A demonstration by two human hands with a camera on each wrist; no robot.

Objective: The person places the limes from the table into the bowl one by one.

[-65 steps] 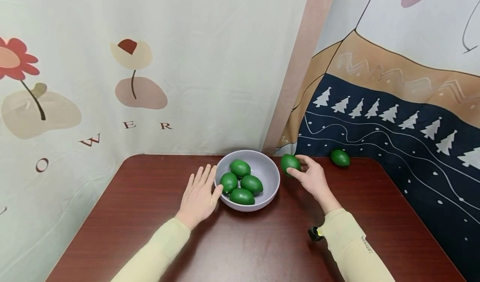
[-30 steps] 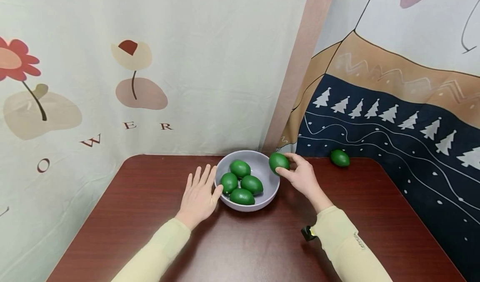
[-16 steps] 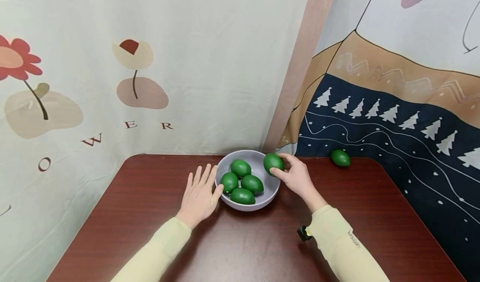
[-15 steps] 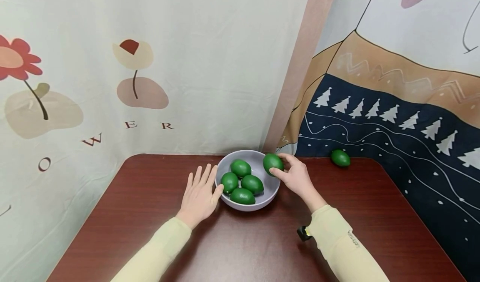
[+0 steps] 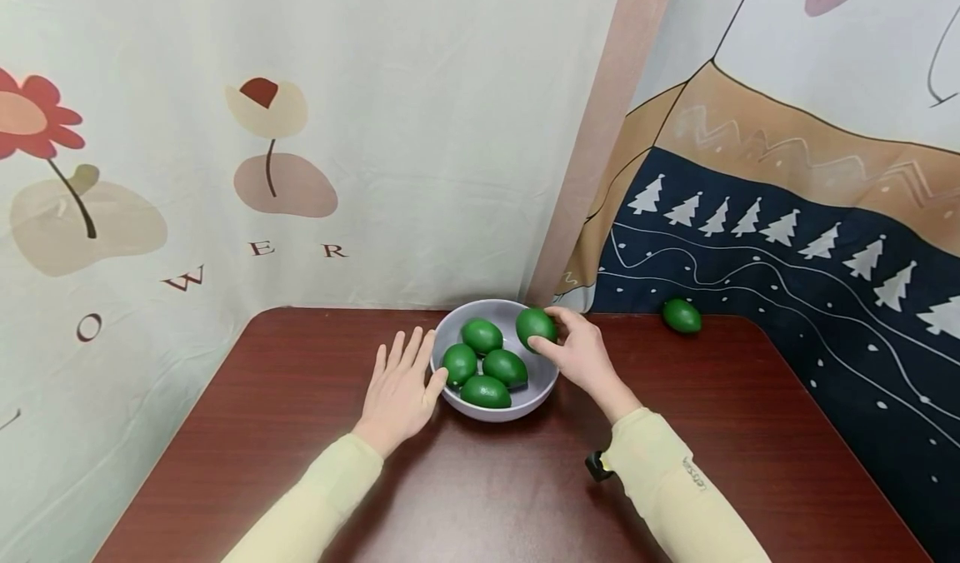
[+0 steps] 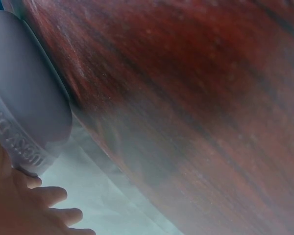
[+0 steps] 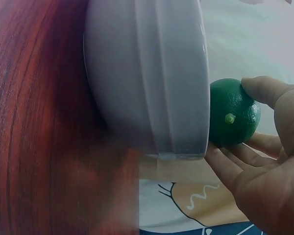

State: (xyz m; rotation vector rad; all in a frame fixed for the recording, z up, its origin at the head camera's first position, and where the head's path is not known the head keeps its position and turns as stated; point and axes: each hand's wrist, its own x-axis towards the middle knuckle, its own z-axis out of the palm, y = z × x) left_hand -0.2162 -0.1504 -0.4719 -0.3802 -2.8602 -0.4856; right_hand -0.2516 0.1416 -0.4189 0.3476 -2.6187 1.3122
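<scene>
My right hand [image 5: 581,353] pinches a glossy green lime [image 5: 536,330] between thumb and fingers, over the right side of a pale purple bowl [image 5: 540,376]. In the right wrist view the lime [image 7: 232,115] shows its small pale stem end, just above the bowl's rim [image 7: 198,98]. Several more limes [image 5: 483,392] lie inside the bowl. My left hand [image 5: 397,396] has its fingers straight and spread, at the bowl's left side, the thumb by the rim. The left wrist view catches its fingers [image 6: 49,196] near the bowl's embossed wall [image 6: 29,93].
Another lime [image 5: 682,316] lies near the back right edge of the dark red-brown wooden table [image 5: 480,496]. Behind the table hang a pale curtain [image 5: 420,130] with flower prints and a dark blue cloth [image 5: 750,271] with white trees.
My right hand has carried the lime leftward, from beside the bowl to over its right side. The left hand, the bowl and the other limes have stayed in place.
</scene>
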